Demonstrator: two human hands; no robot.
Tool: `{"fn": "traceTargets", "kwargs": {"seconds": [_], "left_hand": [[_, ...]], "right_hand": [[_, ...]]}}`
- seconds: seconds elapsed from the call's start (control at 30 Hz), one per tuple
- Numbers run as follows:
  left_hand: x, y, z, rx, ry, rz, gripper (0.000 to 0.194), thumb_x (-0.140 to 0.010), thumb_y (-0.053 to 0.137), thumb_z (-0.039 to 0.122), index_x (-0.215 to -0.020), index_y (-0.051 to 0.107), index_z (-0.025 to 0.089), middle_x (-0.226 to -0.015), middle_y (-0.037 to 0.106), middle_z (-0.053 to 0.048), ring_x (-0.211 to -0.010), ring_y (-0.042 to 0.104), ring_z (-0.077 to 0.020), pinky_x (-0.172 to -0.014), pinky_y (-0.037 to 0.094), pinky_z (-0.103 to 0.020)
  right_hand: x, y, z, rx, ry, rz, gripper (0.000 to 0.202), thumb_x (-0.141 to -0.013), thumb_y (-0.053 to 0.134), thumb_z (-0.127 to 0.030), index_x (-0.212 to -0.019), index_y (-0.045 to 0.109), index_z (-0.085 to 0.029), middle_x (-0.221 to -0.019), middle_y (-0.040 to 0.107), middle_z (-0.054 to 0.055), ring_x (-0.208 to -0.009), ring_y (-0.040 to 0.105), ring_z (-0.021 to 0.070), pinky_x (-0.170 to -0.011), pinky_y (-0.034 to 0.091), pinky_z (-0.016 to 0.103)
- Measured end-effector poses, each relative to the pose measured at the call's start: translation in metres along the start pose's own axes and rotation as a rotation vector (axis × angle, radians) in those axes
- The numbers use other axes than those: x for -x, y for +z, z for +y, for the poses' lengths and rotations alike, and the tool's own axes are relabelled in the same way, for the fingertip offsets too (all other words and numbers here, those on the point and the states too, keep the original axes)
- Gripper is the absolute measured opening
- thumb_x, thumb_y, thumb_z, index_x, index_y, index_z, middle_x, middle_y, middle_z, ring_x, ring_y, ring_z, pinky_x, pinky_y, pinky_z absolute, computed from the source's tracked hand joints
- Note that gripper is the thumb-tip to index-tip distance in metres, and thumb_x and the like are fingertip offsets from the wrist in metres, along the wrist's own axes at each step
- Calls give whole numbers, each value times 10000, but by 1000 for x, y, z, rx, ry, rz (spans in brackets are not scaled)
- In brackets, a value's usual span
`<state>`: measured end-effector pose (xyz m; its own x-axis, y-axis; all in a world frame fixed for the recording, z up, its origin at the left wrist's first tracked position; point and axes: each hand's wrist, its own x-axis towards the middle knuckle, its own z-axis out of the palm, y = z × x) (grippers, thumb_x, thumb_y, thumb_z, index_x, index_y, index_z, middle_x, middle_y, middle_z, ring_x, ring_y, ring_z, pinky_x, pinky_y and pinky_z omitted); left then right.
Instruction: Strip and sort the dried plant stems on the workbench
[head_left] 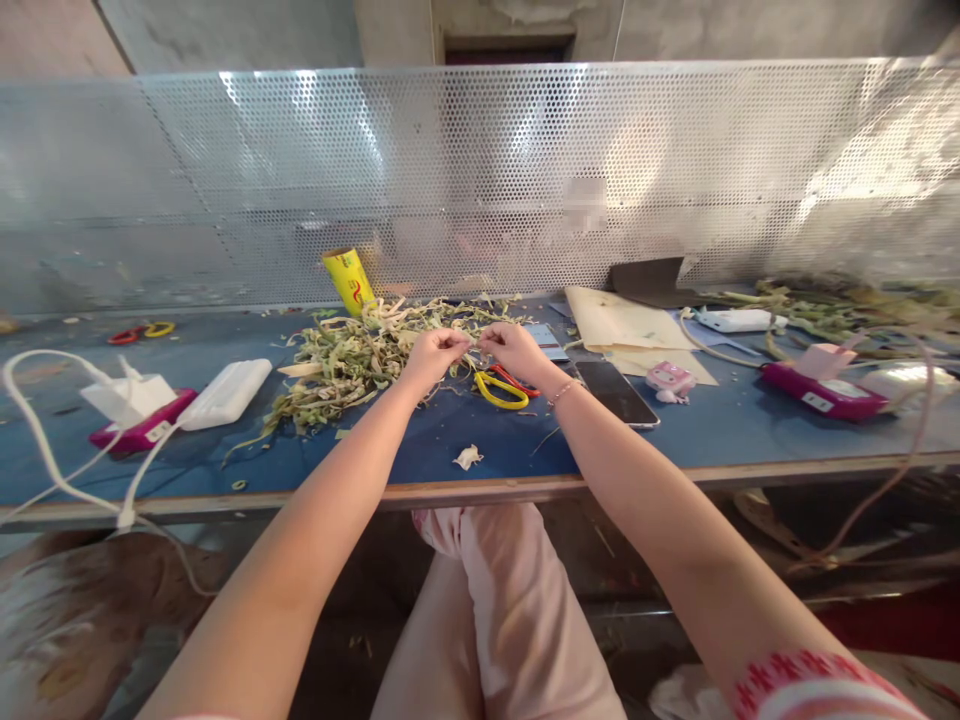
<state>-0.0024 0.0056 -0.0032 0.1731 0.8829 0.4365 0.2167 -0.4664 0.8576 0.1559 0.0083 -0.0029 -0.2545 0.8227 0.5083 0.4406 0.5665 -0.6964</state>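
Both hands are held close together over the right part of a heap of dried, pale green plant scraps [337,365]. My left hand [436,355] is closed in a pinch, and whatever lies between its fingertips is too small to name. Just right of it, my right hand [511,350] is pinched too, its fingertips near those of the left; what it holds cannot be made out. Below the right hand, scissors with yellow and red handles [501,392] lie on the blue table [420,450]. A small pale scrap [468,457] rests nearer the front edge.
Behind the heap leans a yellow tube [349,282]. A white power bank [227,394] and magenta power strip [142,425] with cables lie left. Toward the right are a phone [616,394], pink figure [670,382], paper [626,322] and another magenta strip [821,393]. A perforated metal panel [487,180] stands behind.
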Motion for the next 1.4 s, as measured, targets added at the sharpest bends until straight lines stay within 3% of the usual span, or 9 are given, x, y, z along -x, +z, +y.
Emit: {"fn": "traceTargets", "kwargs": {"seconds": [0.13,0.47,0.8,1.0,1.17,1.4], "left_hand": [[-1,-2,-1,4,29,-10,179,-609,645,301,-672,632,134,-591,577,-1,-550,474,-92,-570,385,-242],[-3,-5,-5,-91,113,-20,139,-637,593,230,-721,657,139,-714,624,-29,-650,529,-113,-658,410,-264],[0,3,3,162,-80,64,99,-620,612,231,-660,591,143,-480,451,44,-456,381,-60,-471,294,-215],[3,5,6,226,-134,36,141,-648,612,269,-726,599,152,-526,477,40,-472,421,-57,-466,353,-195],[6,6,8,283,-211,-26,195,-660,626,311,-770,605,151,-610,547,19,-569,513,-74,-571,461,-217],[5,5,7,293,-244,-90,239,-672,627,357,-767,581,143,-587,545,19,-531,516,-73,-580,467,-239]], "right_hand": [[2,1,0,-175,44,-59,133,-686,522,-257,-603,523,-153,-483,403,-56,-479,322,67,-499,270,223],[1,5,6,-523,119,-87,205,-625,613,-336,-608,516,-156,-556,499,-26,-486,397,54,-486,317,212],[1,5,4,-558,100,-109,188,-622,620,-322,-651,521,-165,-581,498,-36,-508,413,52,-494,339,201],[3,5,-2,-520,104,-162,129,-632,589,-266,-633,513,-162,-553,499,-39,-480,419,49,-490,346,203],[4,4,-3,-455,91,-178,78,-637,558,-229,-653,536,-155,-537,507,-40,-458,433,53,-488,359,211],[4,2,-3,-457,111,-176,46,-642,526,-200,-622,525,-159,-504,484,-45,-435,387,43,-449,305,196]]}}
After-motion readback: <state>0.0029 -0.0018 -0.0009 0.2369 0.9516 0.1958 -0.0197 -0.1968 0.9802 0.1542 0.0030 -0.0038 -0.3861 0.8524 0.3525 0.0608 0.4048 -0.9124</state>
